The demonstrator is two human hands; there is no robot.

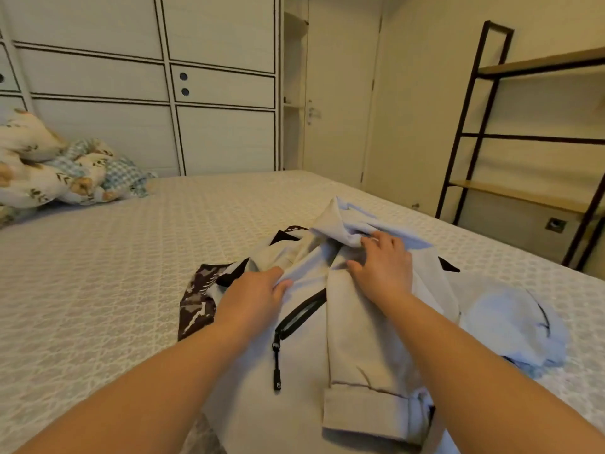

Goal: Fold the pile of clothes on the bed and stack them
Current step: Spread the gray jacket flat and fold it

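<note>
A pale grey jacket [353, 339] lies on the bed [114, 273], just in front of the person, on top of the other clothes. A black zip [296, 317] curves across its front, with a pull cord hanging down from it, and one cuffed sleeve [366, 411] is laid over the body of the garment toward the near edge. The bunched far end of the jacket, with a light blue lining showing [357, 229], rises in a crumpled heap.

The left hand [253, 298] rests on the jacket's left side, its fingers [281, 283] curled and pinching a fold of the grey cloth. The right hand [384, 267] lies on the bunched fabric near the collar, fingers spread and only slightly bent, pressing on the cloth rather than gripping it.

A dark brown patterned garment [198, 296] sticks out from under the jacket on the left, partly covered. On the right, touching the jacket, lies a light blue garment [510, 326] in a loose rounded mound.

Well apart, at the far left of the bed, sits a rumpled quilt [62, 172] printed with bears and blue checks. Behind the bed stands a pale panelled wardrobe [147, 77], beside it a closed door [340, 93], and on the right a dark metal-framed shelf unit [523, 132] with wooden boards.
</note>
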